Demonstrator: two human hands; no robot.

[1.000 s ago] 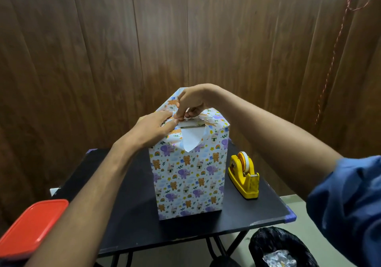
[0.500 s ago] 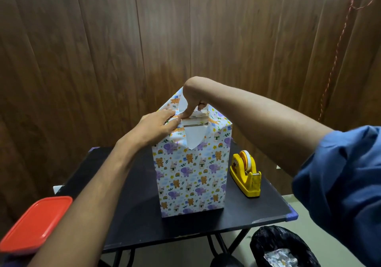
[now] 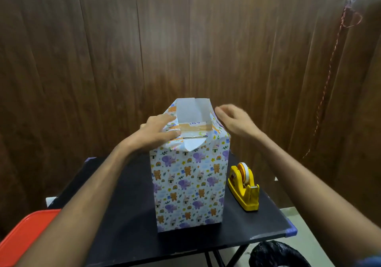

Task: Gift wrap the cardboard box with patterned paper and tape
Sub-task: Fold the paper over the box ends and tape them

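A tall cardboard box [image 3: 188, 186] stands upright near the middle of a small black table [image 3: 123, 215], wrapped on its sides in white patterned paper [image 3: 186, 200] printed with purple elephants, orange bears and rainbows. At the top the wrapping is unfinished: 1 white flap [image 3: 188, 110] of paper stands up at the far edge, plain side facing me, and a smaller white flap [image 3: 192, 144] folds down over the near face. Between them I can see the brown box top with a strip of tape across it.

My left hand [image 3: 157, 131] rests flat on the top left corner of the box, fingers straight and pressing the paper down. My right hand [image 3: 235, 121] is just beside the top right edge, fingers loosely extended and holding nothing; it is blurred, so I cannot tell whether it touches the paper.

A yellow tape dispenser [image 3: 244, 187] sits on the table just right of the box. A red lid [image 3: 22, 238] shows at the near left corner, and a black bin bag [image 3: 276, 254] lies below the table at the near right.
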